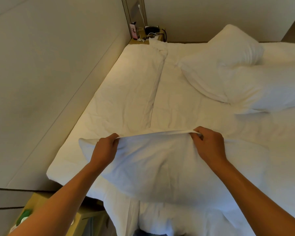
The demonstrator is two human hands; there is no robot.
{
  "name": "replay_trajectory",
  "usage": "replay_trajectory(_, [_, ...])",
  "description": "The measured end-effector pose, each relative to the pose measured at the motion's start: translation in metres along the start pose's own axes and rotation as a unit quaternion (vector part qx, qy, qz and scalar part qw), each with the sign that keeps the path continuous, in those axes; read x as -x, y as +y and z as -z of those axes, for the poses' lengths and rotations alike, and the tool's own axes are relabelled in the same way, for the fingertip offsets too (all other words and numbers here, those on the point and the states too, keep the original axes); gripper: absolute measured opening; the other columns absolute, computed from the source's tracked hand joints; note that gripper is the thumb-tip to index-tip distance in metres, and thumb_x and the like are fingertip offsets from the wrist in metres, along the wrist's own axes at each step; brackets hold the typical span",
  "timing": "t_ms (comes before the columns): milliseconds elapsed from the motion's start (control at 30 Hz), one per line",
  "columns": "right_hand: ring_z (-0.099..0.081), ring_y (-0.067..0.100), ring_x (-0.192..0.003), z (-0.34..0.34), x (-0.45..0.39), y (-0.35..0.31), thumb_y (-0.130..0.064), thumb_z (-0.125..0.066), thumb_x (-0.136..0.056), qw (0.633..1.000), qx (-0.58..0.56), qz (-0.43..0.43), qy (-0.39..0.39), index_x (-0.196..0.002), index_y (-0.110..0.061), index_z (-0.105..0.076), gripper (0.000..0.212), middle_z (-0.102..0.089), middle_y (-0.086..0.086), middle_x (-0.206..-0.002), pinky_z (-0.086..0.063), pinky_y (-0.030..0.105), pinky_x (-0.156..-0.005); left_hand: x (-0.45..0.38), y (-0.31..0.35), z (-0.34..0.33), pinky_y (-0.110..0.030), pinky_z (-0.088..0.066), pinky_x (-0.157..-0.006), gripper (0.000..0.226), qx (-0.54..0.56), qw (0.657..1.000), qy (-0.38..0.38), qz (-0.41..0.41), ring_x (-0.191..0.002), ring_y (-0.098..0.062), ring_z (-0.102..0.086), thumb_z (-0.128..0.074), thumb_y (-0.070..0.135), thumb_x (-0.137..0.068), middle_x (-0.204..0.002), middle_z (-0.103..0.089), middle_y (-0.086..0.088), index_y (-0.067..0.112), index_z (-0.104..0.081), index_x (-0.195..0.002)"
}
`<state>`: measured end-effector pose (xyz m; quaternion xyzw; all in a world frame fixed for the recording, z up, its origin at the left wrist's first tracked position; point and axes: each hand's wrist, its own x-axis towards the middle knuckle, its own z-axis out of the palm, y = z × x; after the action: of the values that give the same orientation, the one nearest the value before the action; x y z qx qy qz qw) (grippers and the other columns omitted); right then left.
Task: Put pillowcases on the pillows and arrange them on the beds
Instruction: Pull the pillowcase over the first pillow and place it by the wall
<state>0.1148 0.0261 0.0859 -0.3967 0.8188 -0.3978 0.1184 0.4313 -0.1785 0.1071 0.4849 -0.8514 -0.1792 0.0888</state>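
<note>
The one camera sits on the person's head, close above the bed point(126, 86), angled forward and down.

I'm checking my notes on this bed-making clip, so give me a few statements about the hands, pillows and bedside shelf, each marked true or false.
1. Both hands grip the far edge of the pillowcase. True: the left hand and right hand pinch its hem.
2. A second pillow lies on the bed's far right. True.
3. The pillowcase being held is dark blue. False: it is white.
4. The bedside shelf is bare. False: it holds a pink box, a black device and white cables.
5. The right hand rests flat on the mattress. False: it is closed on the hem.
</note>
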Motion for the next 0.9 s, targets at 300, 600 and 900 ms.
replay_trajectory(300, [-0.058, 0.018, -0.058, 0.010, 0.010, -0.102, -0.035, -0.067, -0.100, 0.995, 0.015, 0.048, 0.084, -0.071, -0.019, -0.063, 0.033, -0.058, -0.002, -0.059, -0.044, 0.033, -0.054, 0.005, -0.028, 0.074, -0.024, -0.040, -0.060, 0.024, 0.079, 0.994, 0.075, -0.032, -0.069, -0.019, -0.061, -0.046, 0.012, -0.103, -0.076, -0.067, 0.001, 0.019, -0.064, -0.089])
replay_trajectory(600, [-0.069, 0.023, -0.075, 0.004, -0.027, -0.245, -0.034, -0.064, -0.102, 0.985, -0.038, 0.123, 0.113, -0.088, -0.018, -0.076, 0.024, -0.073, 0.003, -0.077, -0.062, 0.044, -0.071, 0.010, -0.074, 0.211, -0.029, -0.040, -0.067, 0.024, 0.074, 0.972, 0.212, -0.074, -0.070, -0.022, -0.060, -0.047, 0.014, -0.101, -0.074, -0.062, 0.003, 0.018, -0.070, -0.099])
replay_trajectory(900, [-0.069, 0.017, -0.072, -0.094, -0.017, -0.303, -0.040, -0.065, -0.101, 0.991, -0.039, 0.124, 0.037, -0.084, -0.021, -0.075, 0.028, -0.072, -0.004, -0.073, -0.059, 0.033, -0.072, 0.036, -0.187, 0.231, -0.030, -0.038, -0.057, 0.023, 0.044, 0.977, 0.210, -0.009, -0.069, -0.025, -0.059, -0.047, 0.019, -0.102, -0.076, -0.068, -0.001, 0.024, -0.066, -0.089])
